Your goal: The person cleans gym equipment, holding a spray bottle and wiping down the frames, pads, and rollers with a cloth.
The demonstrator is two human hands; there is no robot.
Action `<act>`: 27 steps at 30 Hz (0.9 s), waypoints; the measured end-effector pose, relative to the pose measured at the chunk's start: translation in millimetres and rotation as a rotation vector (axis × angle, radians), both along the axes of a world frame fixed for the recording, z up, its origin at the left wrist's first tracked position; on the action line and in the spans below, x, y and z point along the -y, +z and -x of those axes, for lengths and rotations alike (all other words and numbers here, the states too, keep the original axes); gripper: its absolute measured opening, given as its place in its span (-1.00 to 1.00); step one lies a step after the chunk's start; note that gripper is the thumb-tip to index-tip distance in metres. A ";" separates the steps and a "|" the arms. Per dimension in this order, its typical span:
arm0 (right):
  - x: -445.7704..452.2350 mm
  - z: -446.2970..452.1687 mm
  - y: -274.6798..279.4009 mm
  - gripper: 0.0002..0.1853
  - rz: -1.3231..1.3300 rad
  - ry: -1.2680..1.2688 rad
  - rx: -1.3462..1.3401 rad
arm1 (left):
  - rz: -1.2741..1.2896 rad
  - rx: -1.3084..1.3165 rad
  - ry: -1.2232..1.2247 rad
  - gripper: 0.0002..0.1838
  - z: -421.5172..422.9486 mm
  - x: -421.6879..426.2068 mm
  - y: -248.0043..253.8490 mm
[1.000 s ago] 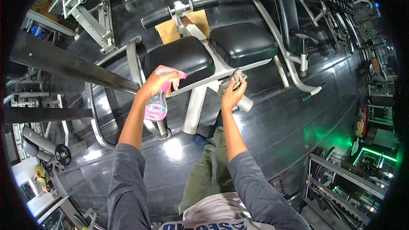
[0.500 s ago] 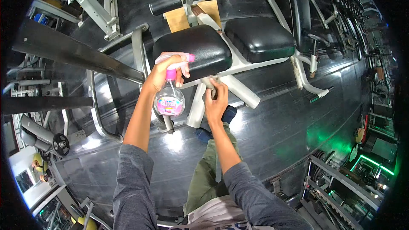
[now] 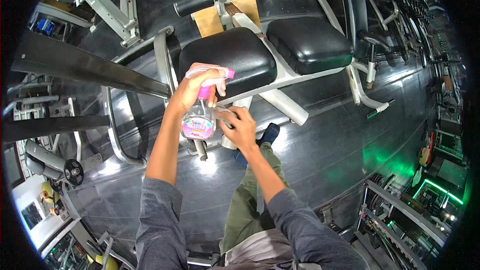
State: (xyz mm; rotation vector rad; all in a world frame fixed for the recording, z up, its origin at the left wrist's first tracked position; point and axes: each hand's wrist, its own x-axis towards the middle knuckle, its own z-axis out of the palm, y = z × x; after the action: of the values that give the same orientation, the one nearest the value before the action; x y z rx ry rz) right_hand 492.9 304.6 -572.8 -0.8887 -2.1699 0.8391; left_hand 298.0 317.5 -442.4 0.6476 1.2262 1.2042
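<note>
My left hand [image 3: 192, 89] is wrapped round the neck of a clear spray bottle [image 3: 198, 126] with a pink nozzle and label, held upright in front of the black seat pad [image 3: 230, 60]. Close to the bottle's right side, my right hand [image 3: 240, 128] is closed on a greyish cloth [image 3: 226, 115], mostly hidden by the fingers. Whether the cloth touches the bottle is unclear. Behind both hands is the bench's light grey frame [image 3: 286, 76], with a second black pad [image 3: 310, 45] on its right.
Black foam rollers [image 3: 194, 3] top the bench's far end. A dark metal beam [image 3: 90, 65] reaches in from the left, beside a curved grey rail [image 3: 117, 135]. A weight rack [image 3: 405, 207] stands at lower right, and an upright backrest [image 3: 353, 10] beyond the pads.
My right hand has moved left along the bench frame with the cloth, from below the pads' junction to beside the bottle. The bottle is slightly further right in view than a second ago.
</note>
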 end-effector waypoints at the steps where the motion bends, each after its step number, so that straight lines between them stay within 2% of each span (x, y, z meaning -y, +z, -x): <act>1: -5.6 -8.6 1.0 -0.67 -0.025 0.003 -0.103 | 0.001 0.000 -0.004 -0.61 0.6 -0.9 -0.2; 3: -13.8 -29.1 0.9 -0.58 0.015 -0.116 -0.140 | -0.001 -0.090 -0.023 -0.61 -1.5 -1.9 -1.2; 5: -33.4 -37.7 12.9 -0.59 -0.029 -0.235 -0.127 | -0.005 -0.088 0.007 -0.62 -7.4 -2.5 1.3; 8: -63.5 -43.7 -3.7 -0.59 0.039 -0.438 -0.206 | 0.001 -0.235 0.026 -0.61 -13.2 -3.5 1.2; 11: -62.4 -32.1 -2.9 -0.62 0.119 -0.578 -0.261 | -0.004 -0.202 0.069 -0.64 -14.7 -3.4 -5.8; 12: -52.7 -27.7 -5.2 -0.65 0.131 -0.559 -0.284 | -0.010 -0.197 0.091 -0.64 -16.5 -3.2 -6.2; 15: -34.9 -28.1 -0.8 -0.67 0.125 -0.231 -0.154 | -0.019 -0.193 0.108 -0.65 -22.4 -3.3 -5.3; 18: -61.2 -40.0 -11.0 -0.66 0.088 -0.278 -0.182 | 0.000 -0.289 0.145 -0.67 -26.9 -1.7 -6.6; 19: -71.2 -47.8 -3.6 -0.70 0.271 -0.347 -0.191 | 0.003 -0.291 0.136 -0.67 -28.7 -1.0 -7.9; 21: -104.2 -53.6 -1.9 -0.74 0.192 -0.588 -0.326 | -0.023 -0.348 0.189 -0.68 -32.3 -1.2 -11.4; 23: -131.8 -62.3 6.7 -0.75 0.181 -0.717 -0.422 | -0.036 -0.366 0.183 -0.69 -36.2 -1.5 -11.5; 27: -114.7 -58.6 -6.9 -0.72 0.179 -0.651 -0.362 | -0.005 -0.467 0.216 -0.69 -48.8 -6.3 -2.3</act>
State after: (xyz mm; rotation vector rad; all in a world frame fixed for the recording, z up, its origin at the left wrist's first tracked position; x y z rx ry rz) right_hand 551.5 419.3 -579.7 -1.3161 -1.3791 0.7844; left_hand 346.8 323.8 -444.7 0.8477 1.7183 1.2732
